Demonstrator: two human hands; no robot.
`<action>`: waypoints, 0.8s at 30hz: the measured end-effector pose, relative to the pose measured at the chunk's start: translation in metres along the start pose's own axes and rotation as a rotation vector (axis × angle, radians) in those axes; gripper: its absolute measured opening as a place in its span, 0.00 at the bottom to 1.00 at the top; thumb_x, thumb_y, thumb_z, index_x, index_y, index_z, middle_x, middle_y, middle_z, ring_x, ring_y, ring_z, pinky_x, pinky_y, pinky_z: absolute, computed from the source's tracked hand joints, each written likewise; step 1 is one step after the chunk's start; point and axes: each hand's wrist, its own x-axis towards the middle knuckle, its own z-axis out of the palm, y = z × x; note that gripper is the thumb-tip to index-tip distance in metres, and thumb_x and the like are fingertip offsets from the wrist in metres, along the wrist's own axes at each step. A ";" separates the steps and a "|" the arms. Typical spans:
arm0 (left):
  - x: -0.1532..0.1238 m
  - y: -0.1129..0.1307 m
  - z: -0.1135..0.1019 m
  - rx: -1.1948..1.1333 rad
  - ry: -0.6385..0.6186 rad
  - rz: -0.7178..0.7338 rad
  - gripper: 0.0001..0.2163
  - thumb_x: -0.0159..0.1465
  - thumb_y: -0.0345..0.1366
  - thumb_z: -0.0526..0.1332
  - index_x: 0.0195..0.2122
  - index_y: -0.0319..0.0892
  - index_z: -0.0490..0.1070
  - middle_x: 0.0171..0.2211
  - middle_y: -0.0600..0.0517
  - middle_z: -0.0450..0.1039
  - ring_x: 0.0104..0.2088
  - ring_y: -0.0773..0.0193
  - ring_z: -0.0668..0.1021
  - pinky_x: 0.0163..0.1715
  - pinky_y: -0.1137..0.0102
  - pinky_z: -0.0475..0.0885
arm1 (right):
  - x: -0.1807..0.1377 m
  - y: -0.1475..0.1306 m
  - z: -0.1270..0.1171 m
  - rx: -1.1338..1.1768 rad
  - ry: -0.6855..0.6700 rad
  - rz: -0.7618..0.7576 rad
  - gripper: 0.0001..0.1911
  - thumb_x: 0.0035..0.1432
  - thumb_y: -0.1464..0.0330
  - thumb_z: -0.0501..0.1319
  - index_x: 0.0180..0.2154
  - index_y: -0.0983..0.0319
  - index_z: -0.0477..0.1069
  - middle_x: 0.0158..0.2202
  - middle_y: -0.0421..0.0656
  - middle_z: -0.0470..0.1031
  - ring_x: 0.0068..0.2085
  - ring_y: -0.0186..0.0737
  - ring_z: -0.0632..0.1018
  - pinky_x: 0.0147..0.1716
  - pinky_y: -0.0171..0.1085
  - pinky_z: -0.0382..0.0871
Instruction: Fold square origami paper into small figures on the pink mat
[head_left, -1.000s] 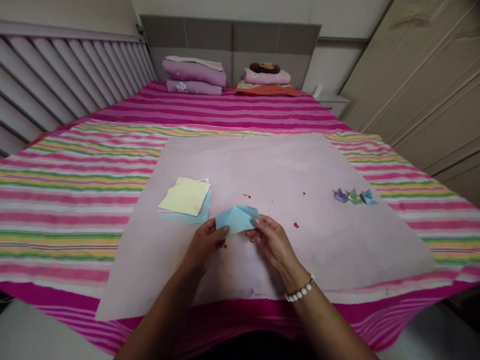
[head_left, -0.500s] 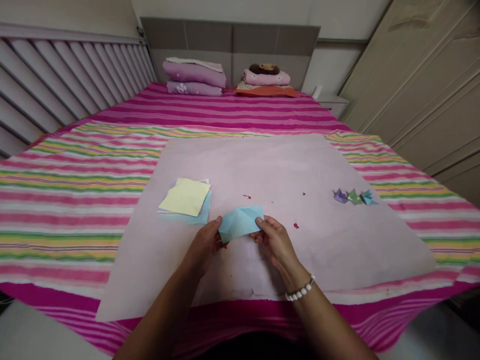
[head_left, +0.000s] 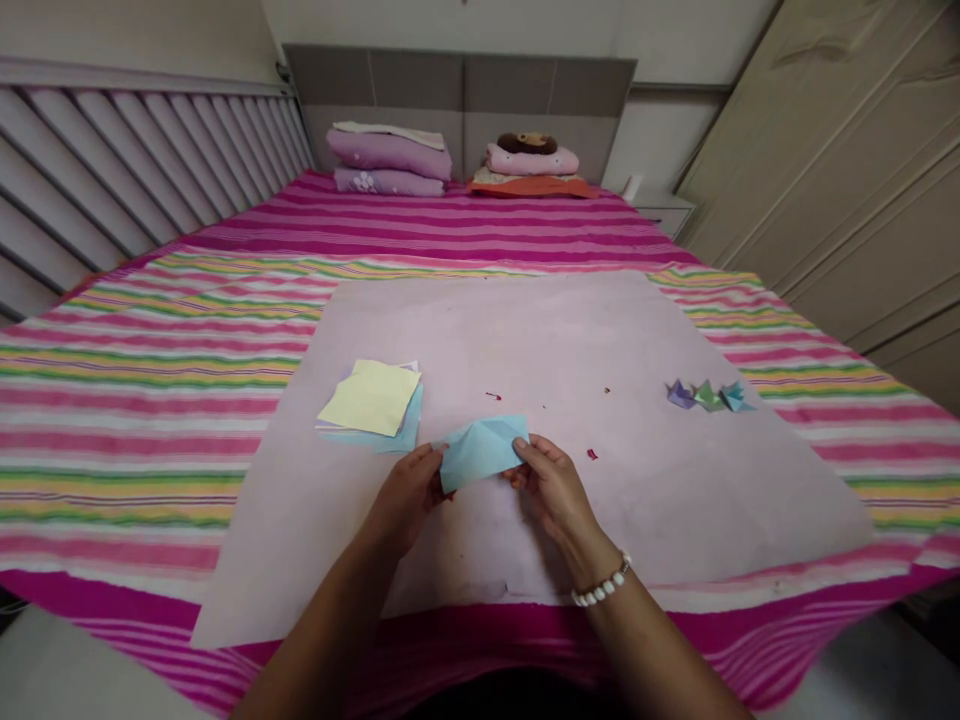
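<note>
A folded piece of light blue origami paper [head_left: 484, 452] is held up between my two hands, above a large pale sheet [head_left: 555, 340]. My left hand [head_left: 409, 492] pinches its left edge, thumb on the near face. At the right end, my right hand [head_left: 551, 480] grips it with the thumb in front and fingers behind. Creases run across the paper, and its upper edge peaks near the middle. Left of my hands lies a stack of square paper [head_left: 371, 398], pale yellow on top, with blue and white sheets showing beneath.
Small folded paper pieces sit in a row at the right: purple [head_left: 680, 394], green [head_left: 706, 396] and blue [head_left: 735, 397]. Red scraps [head_left: 592, 454] dot the pale sheet. A striped bed cover [head_left: 135, 400] surrounds it, with folded bedding [head_left: 390, 160] by the headboard.
My left thumb and fingers have shifted slightly at the paper's left edge, and its upper left corner now shows above them. The right hand keeps its grip. The whole view has tilted slightly.
</note>
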 end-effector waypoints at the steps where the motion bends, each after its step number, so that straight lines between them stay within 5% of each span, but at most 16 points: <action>1: 0.000 0.000 0.001 0.014 0.011 0.005 0.12 0.51 0.43 0.67 0.29 0.40 0.71 0.23 0.56 0.67 0.23 0.69 0.69 0.23 0.73 0.64 | 0.000 0.000 0.000 -0.001 -0.006 -0.002 0.13 0.44 0.61 0.70 0.28 0.63 0.74 0.19 0.37 0.73 0.20 0.31 0.71 0.20 0.30 0.61; 13: -0.002 -0.007 0.001 -0.149 -0.033 -0.153 0.10 0.54 0.38 0.67 0.36 0.43 0.74 0.31 0.54 0.70 0.29 0.70 0.73 0.30 0.74 0.74 | 0.001 0.003 -0.002 -0.017 -0.032 -0.044 0.13 0.48 0.59 0.68 0.27 0.62 0.74 0.18 0.38 0.72 0.20 0.31 0.70 0.20 0.29 0.62; 18: -0.001 -0.008 -0.002 -0.170 -0.041 -0.158 0.10 0.56 0.38 0.67 0.37 0.42 0.73 0.30 0.55 0.69 0.25 0.73 0.71 0.22 0.79 0.71 | -0.002 0.001 -0.003 -0.024 -0.032 -0.045 0.12 0.48 0.60 0.68 0.27 0.62 0.73 0.15 0.36 0.69 0.18 0.29 0.67 0.20 0.29 0.60; 24: 0.002 -0.005 0.001 -0.274 -0.046 -0.090 0.09 0.61 0.39 0.62 0.39 0.40 0.73 0.37 0.52 0.74 0.32 0.69 0.76 0.31 0.75 0.75 | -0.005 -0.004 0.000 -0.005 -0.005 -0.015 0.14 0.40 0.65 0.72 0.30 0.64 0.74 0.20 0.35 0.72 0.19 0.27 0.69 0.18 0.27 0.61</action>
